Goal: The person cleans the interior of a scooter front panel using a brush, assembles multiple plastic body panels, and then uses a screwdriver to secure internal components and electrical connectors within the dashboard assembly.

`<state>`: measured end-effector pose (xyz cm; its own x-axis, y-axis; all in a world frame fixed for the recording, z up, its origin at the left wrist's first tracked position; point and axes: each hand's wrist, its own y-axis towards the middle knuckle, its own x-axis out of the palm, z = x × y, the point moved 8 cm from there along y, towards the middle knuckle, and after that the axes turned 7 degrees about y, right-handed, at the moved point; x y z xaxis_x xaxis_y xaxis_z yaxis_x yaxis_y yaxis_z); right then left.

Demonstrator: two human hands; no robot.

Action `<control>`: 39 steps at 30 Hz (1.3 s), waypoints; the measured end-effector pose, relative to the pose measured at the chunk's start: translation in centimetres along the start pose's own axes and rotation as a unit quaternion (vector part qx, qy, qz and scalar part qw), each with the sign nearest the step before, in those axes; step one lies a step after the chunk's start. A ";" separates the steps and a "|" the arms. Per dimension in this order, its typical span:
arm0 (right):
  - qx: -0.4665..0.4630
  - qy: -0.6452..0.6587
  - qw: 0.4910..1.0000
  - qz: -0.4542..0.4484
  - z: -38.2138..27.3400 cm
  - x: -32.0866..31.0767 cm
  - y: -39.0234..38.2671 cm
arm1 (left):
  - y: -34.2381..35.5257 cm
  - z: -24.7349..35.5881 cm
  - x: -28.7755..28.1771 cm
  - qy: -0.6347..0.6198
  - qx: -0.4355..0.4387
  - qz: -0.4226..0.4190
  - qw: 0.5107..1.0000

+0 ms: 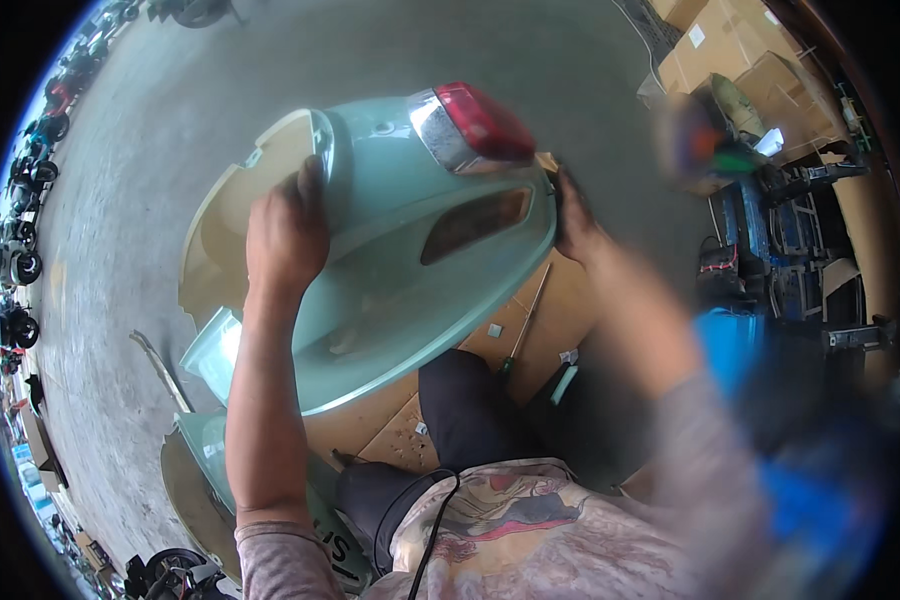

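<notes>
The scooter body panel (390, 290) is pale mint green on its outer face and cream-beige on its inner side, with a red tail lamp (482, 122) set in a shiny chrome surround and a smoky amber-brown lens (475, 224) lower down. It is held over flattened brown cardboard (560, 310) on a grey concrete floor (170, 150), where a screwdriver (522, 330) with a green handle lies. The trousers (460, 420) are black, the shirt (530, 530) is beige with a red, blue and cream print, and the stacked boxes (740, 60) are tan.

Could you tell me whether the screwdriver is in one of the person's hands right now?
No, the screwdriver lies on the cardboard while both hands grip the pale green scooter panel.
</notes>
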<state>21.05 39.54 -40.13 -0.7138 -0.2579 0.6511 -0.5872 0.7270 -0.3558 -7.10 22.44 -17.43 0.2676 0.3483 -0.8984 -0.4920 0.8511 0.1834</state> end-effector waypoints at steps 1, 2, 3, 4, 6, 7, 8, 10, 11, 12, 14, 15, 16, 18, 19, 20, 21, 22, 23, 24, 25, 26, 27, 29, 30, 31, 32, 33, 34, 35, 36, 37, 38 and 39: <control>-0.022 0.007 1.000 0.014 0.6 -1.5 1.4 | 0.4 0.3 1.2 -0.009 0.011 -0.007 1.000; -0.044 0.015 0.999 0.029 1.3 -2.6 2.6 | 0.8 0.7 2.4 -0.030 0.012 -0.018 0.999; -0.065 0.022 0.997 0.045 1.9 -3.8 3.6 | 1.2 0.8 3.6 -0.031 0.006 -0.029 0.999; -0.049 0.021 0.997 0.062 2.8 -2.6 4.3 | 1.3 -0.3 4.3 -0.025 -0.011 -0.035 0.999; -0.047 0.028 0.995 0.086 3.3 -3.4 5.4 | 1.6 -0.8 6.6 -0.026 -0.016 -0.046 0.998; -0.046 0.031 0.994 0.094 3.5 -3.9 6.2 | 1.8 -0.7 7.5 -0.031 -0.009 -0.047 0.998; -0.051 0.041 0.993 0.094 3.9 -5.2 7.3 | 2.0 -0.4 8.4 -0.036 -0.001 -0.046 0.998; -0.058 0.062 0.992 0.091 4.5 -8.5 9.6 | 2.4 1.0 9.8 -0.051 0.003 -0.044 0.998; -0.049 0.070 0.991 0.106 4.8 -9.1 10.2 | 2.5 1.4 10.6 -0.047 0.010 -0.043 0.998; -0.038 0.078 0.989 0.121 5.1 -9.8 10.7 | 2.7 1.5 11.5 -0.046 0.004 -0.054 0.997; -0.015 0.096 0.980 0.175 5.6 -12.0 11.6 | 2.9 1.8 13.1 -0.057 -0.003 -0.071 0.996; -0.034 0.090 0.978 0.184 5.8 -13.6 12.5 | 3.0 2.1 13.8 -0.051 -0.010 -0.081 0.995; -0.054 0.085 0.977 0.190 6.5 -15.9 13.9 | 3.2 2.5 14.4 -0.044 -0.016 -0.089 0.995; -0.061 0.075 0.972 0.215 7.4 -17.5 15.1 | 3.3 2.7 15.9 -0.027 -0.022 -0.099 0.994; -0.055 0.077 0.974 0.206 8.1 -18.0 15.8 | 3.2 2.7 16.7 -0.021 -0.008 -0.095 0.995; -0.052 0.079 0.975 0.200 8.5 -19.3 16.7 | 3.3 3.0 17.2 -0.015 -0.012 -0.102 0.995; -0.053 0.080 0.976 0.195 8.7 -21.0 17.5 | 3.5 3.6 17.9 -0.013 -0.013 -0.110 0.994; -0.070 0.038 0.976 0.201 8.1 -23.6 17.8 | 3.6 4.2 18.5 -0.029 -0.009 -0.114 0.993; -0.076 0.024 0.974 0.211 8.0 -25.1 17.9 | 3.7 4.6 19.3 -0.044 -0.009 -0.120 0.992; -0.069 0.033 0.973 0.216 9.3 -24.6 18.0 | 3.4 4.1 19.9 -0.028 -0.014 -0.121 0.992; -0.067 0.039 0.972 0.221 9.6 -24.9 17.9 | 3.1 4.3 20.6 -0.031 -0.009 -0.126 0.992; -0.067 0.047 0.970 0.228 10.0 -25.4 17.5 | 2.8 4.8 21.1 -0.047 0.020 -0.102 0.994; -0.063 0.055 0.969 0.232 10.6 -25.2 17.2 | 2.4 4.8 21.6 -0.053 0.024 -0.103 0.993; -0.047 0.064 0.970 0.228 12.2 -23.7 17.3 | 1.3 4.3 22.1 -0.048 0.038 -0.125 0.990; -0.048 0.067 0.969 0.232 12.4 -23.6 16.9 | 1.0 4.4 22.5 -0.044 0.044 -0.129 0.990; -0.049 0.069 0.969 0.233 12.7 -23.7 16.7 | 0.9 4.4 22.7 -0.040 0.050 -0.133 0.989; -0.049 0.072 0.968 0.234 13.1 -23.6 16.6 | 0.8 4.3 22.9 -0.035 0.056 -0.137 0.988; -0.051 0.075 0.968 0.234 13.4 -23.5 16.5 | 0.9 3.9 23.1 -0.027 0.053 -0.145 0.988; -0.051 0.077 0.967 0.238 13.9 -23.7 16.2 | 1.1 3.9 23.2 -0.021 0.053 -0.155 0.986; -0.055 0.079 0.966 0.240 14.0 -23.8 16.1 | 1.4 4.0 23.2 -0.015 0.053 -0.166 0.985; -0.060 0.083 0.965 0.241 14.1 -23.9 16.4 | 1.7 4.0 23.0 -0.009 0.060 -0.163 0.985; -0.065 0.085 0.963 0.246 13.9 -24.2 16.3 | 2.0 4.1 23.2 -0.008 0.068 -0.162 0.984; -0.069 0.087 0.962 0.249 13.8 -24.4 16.4 | 2.2 4.4 23.3 -0.007 0.077 -0.162 0.984; -0.075 0.090 0.960 0.255 13.9 -24.7 16.3 | 2.2 4.7 23.5 -0.010 0.087 -0.161 0.983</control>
<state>23.84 48.93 -71.29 -0.8081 0.2611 0.5281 -0.1067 0.8167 -0.5670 2.05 34.33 -36.28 0.4032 0.0559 -0.9134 -0.2307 0.9721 -0.0424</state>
